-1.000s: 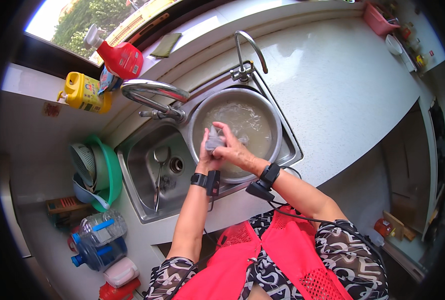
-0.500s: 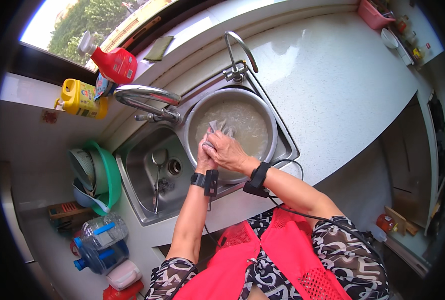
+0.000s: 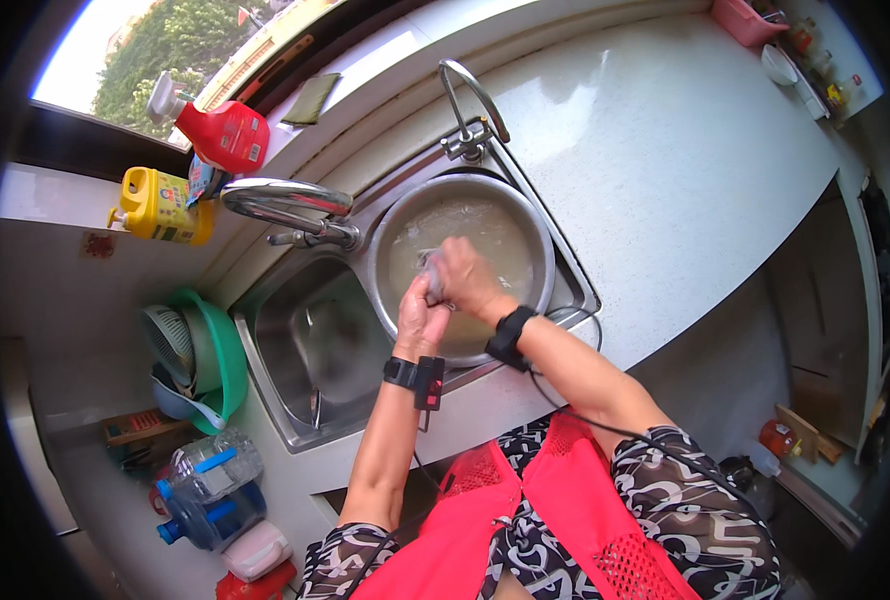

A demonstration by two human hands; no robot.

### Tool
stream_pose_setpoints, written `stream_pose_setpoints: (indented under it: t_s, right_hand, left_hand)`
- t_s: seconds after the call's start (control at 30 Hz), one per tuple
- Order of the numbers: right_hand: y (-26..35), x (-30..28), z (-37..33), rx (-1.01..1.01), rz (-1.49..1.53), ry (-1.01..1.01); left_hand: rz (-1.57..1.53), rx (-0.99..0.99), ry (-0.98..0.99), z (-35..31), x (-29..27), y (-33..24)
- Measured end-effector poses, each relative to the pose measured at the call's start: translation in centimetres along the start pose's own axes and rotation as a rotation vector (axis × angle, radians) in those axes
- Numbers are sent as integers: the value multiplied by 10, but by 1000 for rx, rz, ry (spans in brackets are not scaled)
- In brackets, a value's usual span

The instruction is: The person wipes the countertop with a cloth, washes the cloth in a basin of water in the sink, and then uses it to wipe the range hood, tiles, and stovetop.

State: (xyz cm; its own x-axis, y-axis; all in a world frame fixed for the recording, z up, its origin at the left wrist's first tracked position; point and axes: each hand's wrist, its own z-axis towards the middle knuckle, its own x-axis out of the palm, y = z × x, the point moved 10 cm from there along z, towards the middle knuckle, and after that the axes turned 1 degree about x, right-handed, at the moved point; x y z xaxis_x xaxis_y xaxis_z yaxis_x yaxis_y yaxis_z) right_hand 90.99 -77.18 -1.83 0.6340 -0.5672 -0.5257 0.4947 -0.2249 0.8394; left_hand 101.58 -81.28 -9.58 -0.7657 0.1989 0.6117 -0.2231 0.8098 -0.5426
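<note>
A wide metal basin of cloudy water stands in the right-hand sink bowl. Over its near left part I grip a small wet grey cloth, bunched up between my hands. My left hand is closed round its lower end, palm partly turned up. Above it and to the right, my right hand is closed on the cloth too, its fingers curled and slightly blurred. Most of the cloth is hidden by the fingers.
Two curved taps, one chrome and one slim, rise behind the sink. The left sink bowl holds a blurred ladle. Yellow and red bottles stand left; a green basin holds dishes.
My right hand has lifted off my left and shifted up and right, its fingers now curled. The cloth is more tightly bunched. The ladle and drain in the left bowl have become indistinct.
</note>
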Motion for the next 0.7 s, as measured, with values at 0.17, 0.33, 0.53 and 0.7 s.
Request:
stream_pose_setpoints:
  t_s: [0.17, 0.33, 0.53, 0.7]
  right_hand:
    - [-59, -38, 6, 307, -154, -134]
    - [-44, -5, -13, 218, 237, -3]
    - [25, 22, -10, -13, 209, 188]
    - [-53, -25, 31, 190, -140, -101]
  left_hand:
    - [168, 139, 56, -15, 1, -28]
    - [152, -222, -220, -8, -22, -1]
    - [-39, -115, 149, 34, -46, 13]
    - [-3, -17, 154, -1, 36, 15]
